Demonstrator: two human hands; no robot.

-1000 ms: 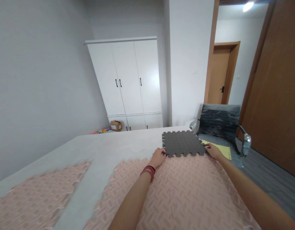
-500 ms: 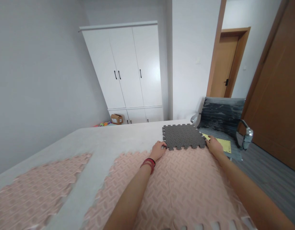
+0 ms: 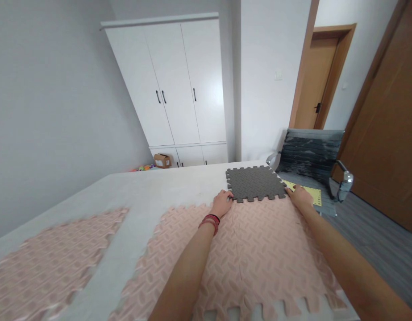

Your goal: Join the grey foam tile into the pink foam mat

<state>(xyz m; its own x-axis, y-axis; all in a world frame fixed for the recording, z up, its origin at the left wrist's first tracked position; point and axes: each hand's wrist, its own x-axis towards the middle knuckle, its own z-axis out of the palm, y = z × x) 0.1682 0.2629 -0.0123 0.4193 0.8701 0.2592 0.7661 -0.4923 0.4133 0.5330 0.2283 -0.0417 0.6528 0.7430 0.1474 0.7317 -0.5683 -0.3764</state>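
A grey foam puzzle tile (image 3: 255,183) with toothed edges lies flat on the far right of the white table. My left hand (image 3: 222,203) has its fingers closed at the tile's near left corner. At the near right corner, my right hand (image 3: 300,197) grips with thumb and fingers, which are partly hidden. Pink foam tiles (image 3: 272,245) with a raised pattern lie between my forearms, touching or nearly touching the grey tile's near edge. I cannot tell whether their teeth interlock.
Another pink foam tile (image 3: 61,263) lies apart on the left of the white table (image 3: 152,187). A chair (image 3: 311,156) with a yellow sheet (image 3: 314,196) on its seat stands beyond the right edge. Behind are a white cabinet (image 3: 168,84) and a cardboard box (image 3: 162,160).
The view has tilted down a little, showing more of the pink tiles' near toothed edge. Both hands stay at the grey tile's near corners.
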